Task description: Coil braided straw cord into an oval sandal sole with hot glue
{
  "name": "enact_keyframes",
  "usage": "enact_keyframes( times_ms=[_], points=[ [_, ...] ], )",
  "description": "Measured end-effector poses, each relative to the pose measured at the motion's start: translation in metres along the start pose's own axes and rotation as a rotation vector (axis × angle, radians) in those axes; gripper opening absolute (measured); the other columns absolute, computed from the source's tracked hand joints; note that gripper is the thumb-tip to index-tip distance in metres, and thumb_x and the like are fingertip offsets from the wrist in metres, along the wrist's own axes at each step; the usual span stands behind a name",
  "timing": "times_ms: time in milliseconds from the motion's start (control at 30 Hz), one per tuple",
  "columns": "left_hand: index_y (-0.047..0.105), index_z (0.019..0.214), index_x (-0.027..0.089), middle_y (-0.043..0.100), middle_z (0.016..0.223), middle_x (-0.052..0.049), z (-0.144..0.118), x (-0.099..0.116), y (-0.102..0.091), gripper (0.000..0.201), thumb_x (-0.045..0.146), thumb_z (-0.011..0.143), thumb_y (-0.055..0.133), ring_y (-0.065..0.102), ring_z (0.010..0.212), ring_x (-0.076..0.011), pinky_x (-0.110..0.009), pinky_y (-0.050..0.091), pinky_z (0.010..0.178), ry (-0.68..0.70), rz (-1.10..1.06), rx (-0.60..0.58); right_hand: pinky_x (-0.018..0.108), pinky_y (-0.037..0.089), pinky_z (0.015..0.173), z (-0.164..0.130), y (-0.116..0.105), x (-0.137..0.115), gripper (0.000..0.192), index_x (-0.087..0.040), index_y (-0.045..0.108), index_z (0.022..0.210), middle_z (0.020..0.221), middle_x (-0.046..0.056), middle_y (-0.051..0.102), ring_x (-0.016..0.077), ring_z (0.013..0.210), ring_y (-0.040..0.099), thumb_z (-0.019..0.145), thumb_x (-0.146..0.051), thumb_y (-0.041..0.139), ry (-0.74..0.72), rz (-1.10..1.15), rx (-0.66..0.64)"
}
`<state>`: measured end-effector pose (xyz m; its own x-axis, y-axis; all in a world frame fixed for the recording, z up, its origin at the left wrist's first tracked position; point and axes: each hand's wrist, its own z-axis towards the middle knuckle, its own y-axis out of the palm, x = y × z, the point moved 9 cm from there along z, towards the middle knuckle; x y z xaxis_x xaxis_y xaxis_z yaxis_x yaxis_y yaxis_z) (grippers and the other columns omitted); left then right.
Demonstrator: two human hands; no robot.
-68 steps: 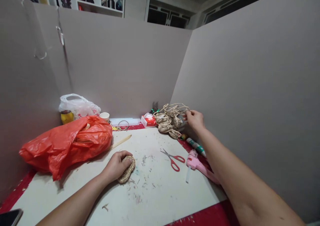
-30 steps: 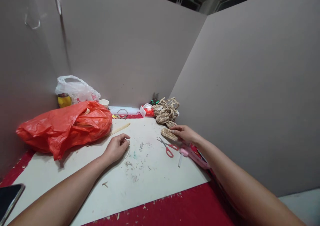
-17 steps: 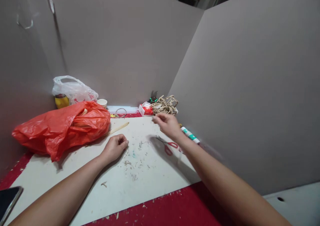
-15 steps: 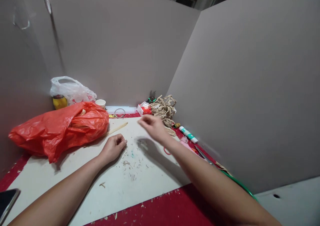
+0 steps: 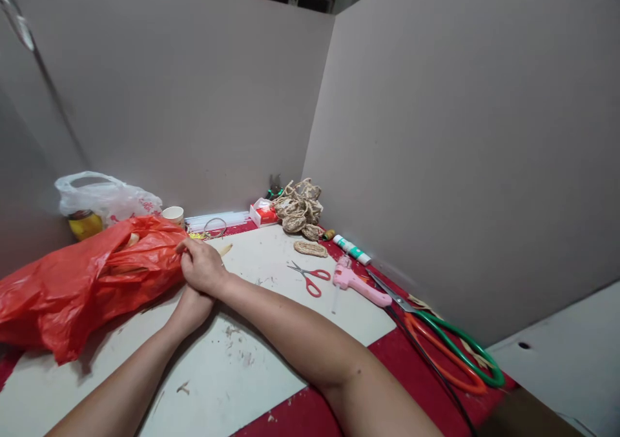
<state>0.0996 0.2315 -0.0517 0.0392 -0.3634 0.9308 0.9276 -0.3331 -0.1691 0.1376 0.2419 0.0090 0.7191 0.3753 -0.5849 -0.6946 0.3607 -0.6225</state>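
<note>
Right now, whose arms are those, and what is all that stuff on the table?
Those arms belong to one person, who wears a camera on the head, so you see what they see, looking down. The right hand reaches across and lies over the left hand, which is mostly hidden, at the edge of a red bag. The right fingers touch the bag; whether either hand grips anything cannot be seen. On the white board lie small red scissors. Beside it are a pink glue gun, a rope pile and big green and orange scissors. Behind the red bag sit a white bag and a cup.
</note>
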Motion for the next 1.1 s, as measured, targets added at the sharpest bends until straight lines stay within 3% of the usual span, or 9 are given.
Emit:
enact_keyframes(
  times_ms=[67, 167, 367, 467, 633, 767, 933, 1000, 1100],
  points=[
    [0.067, 0.079, 0.014, 0.068, 0.081, -0.005, -0.004, -0.009, 0.004, 0.011, 0.023, 0.074, 0.066, 0.061, 0.078, -0.0207, -0.03, 0.049, 0.068, -0.072, 0.052, -0.079, 0.028, 0.046, 0.087, 0.002, -0.006, 0.014, 0.028, -0.022, 0.061, 0.101, 0.104, 0.003, 0.068, 0.0182, 0.098, 0.062, 0.084, -0.009, 0.044, 0.038, -0.018, 0.024],
    [0.058, 0.056, 0.014, 0.057, 0.053, -0.001, -0.007, -0.019, 0.011, 0.022, 0.027, 0.074, 0.06, 0.05, 0.053, -0.0145, -0.025, 0.039, 0.052, -0.164, 0.108, -0.188, 0.029, 0.047, 0.085, 0.006, -0.012, 0.033, 0.028, -0.022, 0.06, 0.105, 0.099, 0.003, 0.069, 0.0188, 0.094, 0.064, 0.086, -0.011, 0.043, 0.099, -0.045, 0.051],
    [0.065, 0.065, 0.012, 0.062, 0.057, -0.002, -0.007, -0.012, 0.015, 0.02, 0.029, 0.075, 0.062, 0.051, 0.055, -0.0117, -0.023, 0.039, 0.057, -0.19, 0.008, -0.209, 0.037, 0.051, 0.083, 0.011, -0.009, 0.068, 0.019, -0.019, 0.061, 0.108, 0.099, 0.004, 0.067, 0.0181, 0.09, 0.064, 0.094, -0.022, 0.05, 0.216, -0.033, 0.053],
    [0.065, 0.065, 0.012, 0.062, 0.057, -0.001, -0.012, -0.009, 0.014, 0.012, 0.024, 0.069, 0.066, 0.051, 0.054, -0.0107, -0.022, 0.039, 0.056, -0.203, -0.004, -0.164, 0.039, 0.053, 0.082, 0.008, 0.0, 0.086, 0.026, -0.017, 0.059, 0.114, 0.114, 0.008, 0.061, 0.0192, 0.095, 0.062, 0.093, -0.032, 0.055, 0.265, 0.028, 0.045],
    [0.063, 0.066, 0.012, 0.06, 0.054, -0.001, -0.016, -0.015, 0.014, 0.008, 0.02, 0.065, 0.065, 0.053, 0.049, -0.0107, -0.023, 0.043, 0.054, -0.227, -0.074, -0.094, 0.041, 0.053, 0.083, 0.012, 0.015, 0.11, 0.029, -0.017, 0.057, 0.117, 0.118, 0.008, 0.059, 0.0202, 0.098, 0.061, 0.093, -0.032, 0.055, 0.279, 0.141, 0.059],
    [0.061, 0.072, 0.013, 0.061, 0.059, -0.002, -0.016, -0.01, 0.006, 0.017, 0.029, 0.069, 0.067, 0.054, 0.046, -0.0104, -0.023, 0.044, 0.049, -0.194, -0.152, 0.006, 0.036, 0.054, 0.075, 0.011, 0.016, 0.107, 0.026, -0.015, 0.059, 0.111, 0.106, 0.006, 0.063, 0.0169, 0.086, 0.063, 0.093, -0.034, 0.055, 0.222, 0.233, 0.083],
    [0.054, 0.1, 0.017, 0.062, 0.075, 0.0, -0.011, 0.006, -0.042, 0.033, 0.044, 0.081, 0.058, 0.055, 0.052, -0.007, -0.019, 0.045, 0.051, -0.068, -0.225, 0.333, 0.025, 0.046, 0.058, 0.006, 0.01, 0.078, 0.038, -0.017, 0.058, 0.074, 0.062, -0.002, 0.057, 0.012, 0.057, 0.054, 0.091, -0.049, 0.049, 0.051, 0.342, 0.107],
    [0.054, 0.101, 0.017, 0.059, 0.07, 0.002, -0.009, 0.01, -0.056, 0.035, 0.044, 0.08, 0.061, 0.054, 0.051, -0.0068, -0.019, 0.044, 0.051, -0.037, -0.234, 0.411, 0.024, 0.043, 0.056, 0.004, 0.01, 0.067, 0.037, -0.018, 0.056, 0.07, 0.06, -0.002, 0.056, 0.0119, 0.055, 0.052, 0.087, -0.051, 0.052, -0.013, 0.372, 0.09],
    [0.059, 0.093, 0.015, 0.059, 0.065, 0.003, -0.007, 0.012, -0.064, 0.034, 0.042, 0.075, 0.068, 0.052, 0.05, -0.0069, -0.019, 0.044, 0.05, -0.014, -0.228, 0.439, 0.024, 0.04, 0.054, 0.001, 0.013, 0.057, 0.032, -0.019, 0.056, 0.071, 0.059, -0.002, 0.057, 0.0119, 0.051, 0.05, 0.085, -0.048, 0.055, -0.082, 0.392, 0.039]
  ],
)
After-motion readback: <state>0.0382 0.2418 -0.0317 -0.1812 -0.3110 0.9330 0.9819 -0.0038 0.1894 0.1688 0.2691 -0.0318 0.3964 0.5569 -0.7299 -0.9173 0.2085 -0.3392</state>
